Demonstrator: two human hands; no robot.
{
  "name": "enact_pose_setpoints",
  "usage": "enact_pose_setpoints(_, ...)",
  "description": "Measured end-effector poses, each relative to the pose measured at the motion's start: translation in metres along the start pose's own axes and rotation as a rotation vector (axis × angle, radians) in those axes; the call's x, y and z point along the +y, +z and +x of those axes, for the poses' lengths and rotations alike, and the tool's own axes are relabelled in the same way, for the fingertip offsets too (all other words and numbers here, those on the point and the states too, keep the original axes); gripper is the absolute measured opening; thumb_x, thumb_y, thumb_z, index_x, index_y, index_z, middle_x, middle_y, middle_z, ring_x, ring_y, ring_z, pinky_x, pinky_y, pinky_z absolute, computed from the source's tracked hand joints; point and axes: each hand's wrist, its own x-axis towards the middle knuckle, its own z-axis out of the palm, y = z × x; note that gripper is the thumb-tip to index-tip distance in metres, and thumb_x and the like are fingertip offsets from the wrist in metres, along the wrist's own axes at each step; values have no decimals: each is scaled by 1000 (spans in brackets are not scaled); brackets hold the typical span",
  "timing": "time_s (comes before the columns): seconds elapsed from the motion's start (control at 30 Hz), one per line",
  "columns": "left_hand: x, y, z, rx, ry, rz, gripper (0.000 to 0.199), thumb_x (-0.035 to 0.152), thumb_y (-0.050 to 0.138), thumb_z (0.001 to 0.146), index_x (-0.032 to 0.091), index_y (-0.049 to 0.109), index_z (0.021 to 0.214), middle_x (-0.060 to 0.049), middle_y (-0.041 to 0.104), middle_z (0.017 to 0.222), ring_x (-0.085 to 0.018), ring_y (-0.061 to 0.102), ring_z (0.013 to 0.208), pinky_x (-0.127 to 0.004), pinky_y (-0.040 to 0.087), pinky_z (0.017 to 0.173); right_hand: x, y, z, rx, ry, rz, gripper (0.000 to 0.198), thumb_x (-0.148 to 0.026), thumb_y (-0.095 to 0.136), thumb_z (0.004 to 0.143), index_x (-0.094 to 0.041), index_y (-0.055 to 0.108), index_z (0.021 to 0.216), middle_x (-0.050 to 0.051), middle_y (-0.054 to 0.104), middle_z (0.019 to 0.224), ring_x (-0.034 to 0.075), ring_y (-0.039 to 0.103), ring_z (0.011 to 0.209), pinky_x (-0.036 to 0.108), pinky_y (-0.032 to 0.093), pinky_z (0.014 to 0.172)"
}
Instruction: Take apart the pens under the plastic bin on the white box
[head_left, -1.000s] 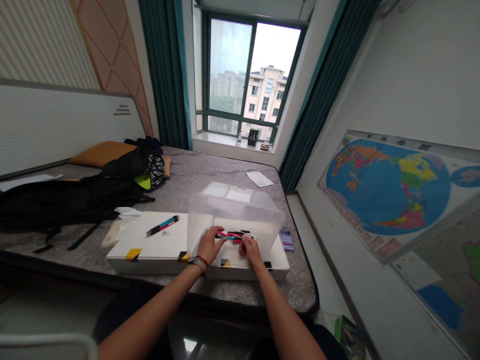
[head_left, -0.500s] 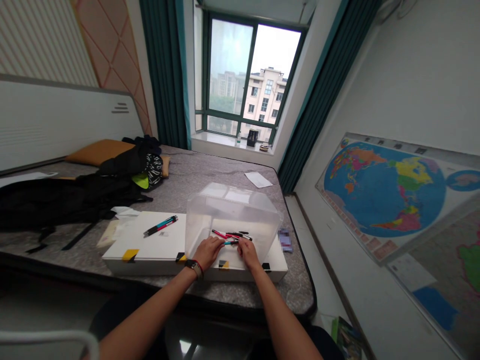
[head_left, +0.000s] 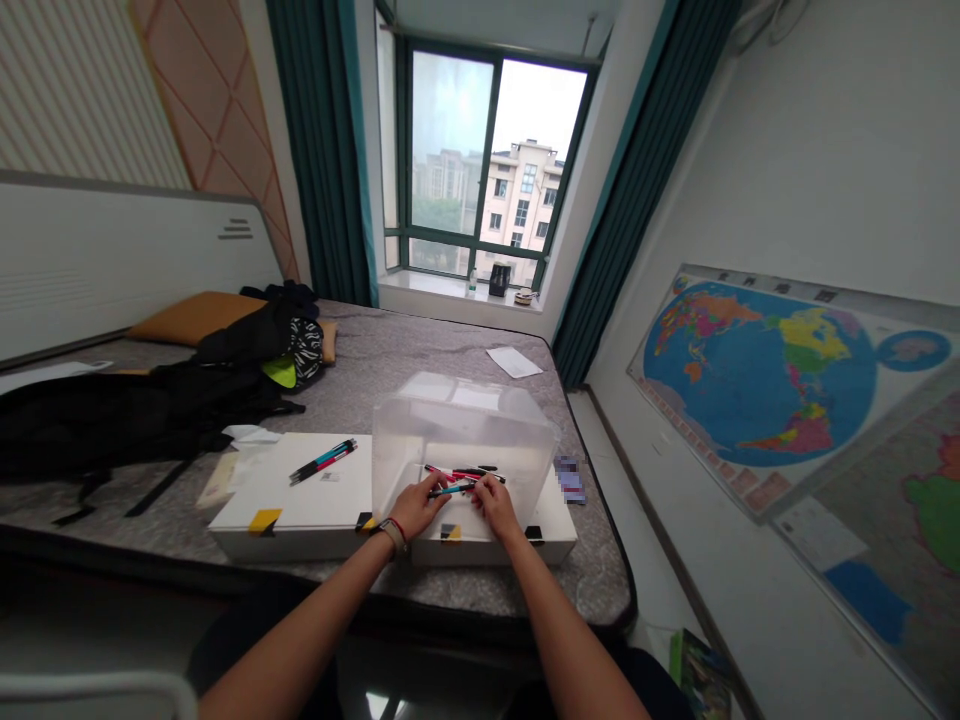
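Observation:
My left hand [head_left: 420, 506] and my right hand [head_left: 495, 506] meet at the mouth of a clear plastic box [head_left: 517, 430], which lies on its side. Between them is a blue-and-black pen [head_left: 454, 489], pinched at its left end by my left fingers and at its right end by my right fingers. Just behind it, inside the box, several red and black pens [head_left: 436, 470] lie in a loose heap, partly hidden by my hands. To the left, a few blue, red and black pens [head_left: 322, 462] lie side by side on a white carton [head_left: 262, 487].
The cartons sit on a grey mattress [head_left: 420, 345] near its front edge. Black bags and clothing [head_left: 165, 400] cover its left side. A paper sheet [head_left: 514, 362] lies towards the window, and a blurred purple item [head_left: 570, 480] is right of the box.
The blue-and-black pen shows more of its length between my hands, and my left fingers have shifted along its left end. The head view has moved slightly.

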Motion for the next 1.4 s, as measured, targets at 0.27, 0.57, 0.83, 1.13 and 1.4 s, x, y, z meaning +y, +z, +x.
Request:
enact_pose_setpoints(0.27, 0, 1, 1, -18, -19, -66, 33, 51, 45, 85, 23, 64, 87, 1, 68, 75, -14, 58, 67, -23, 38, 64, -4, 0, -3, 63, -56, -194, 41, -48, 40, 89, -20, 50, 61, -2, 50, 52, 13, 47, 53, 23, 34, 54)
enact_pose_setpoints(0.57, 3, 0, 2, -33, -34, -40, 43, 53, 35, 89, 23, 65, 83, 1, 65, 67, -15, 58, 65, -22, 36, 61, -6, -2, -3, 99, -156, -182, 27, -40, 43, 88, -19, 54, 75, -1, 56, 70, 15, 49, 66, 24, 37, 64)
enact_pose_setpoints(0.83, 4, 1, 2, -40, -51, -14, 45, 54, 33, 89, 23, 64, 79, 1, 65, 66, -15, 58, 65, -23, 35, 62, -4, -1, -5, 133, -127, -212, 27, -39, 46, 85, -19, 54, 69, -2, 49, 58, 14, 45, 57, 23, 33, 57)
enact_pose_setpoints(1.13, 7, -3, 0, -44, -30, -32, 47, 53, 33, 89, 21, 65, 73, 2, 64, 64, -14, 57, 62, -23, 35, 63, -1, -1, -4, 129, -73, -214, 47, -49, 37, 89, -20, 46, 54, -2, 44, 50, 14, 42, 52, 24, 31, 53)
enact_pose_setpoints(1.4, 8, -4, 0, -67, -56, -30, 49, 53, 32, 89, 21, 67, 76, 1, 65, 62, -14, 56, 61, -23, 34, 61, 1, -4, 0, 105, -15, -17, 34, -47, 46, 83, -21, 44, 61, -5, 42, 51, 13, 38, 51, 23, 31, 51)
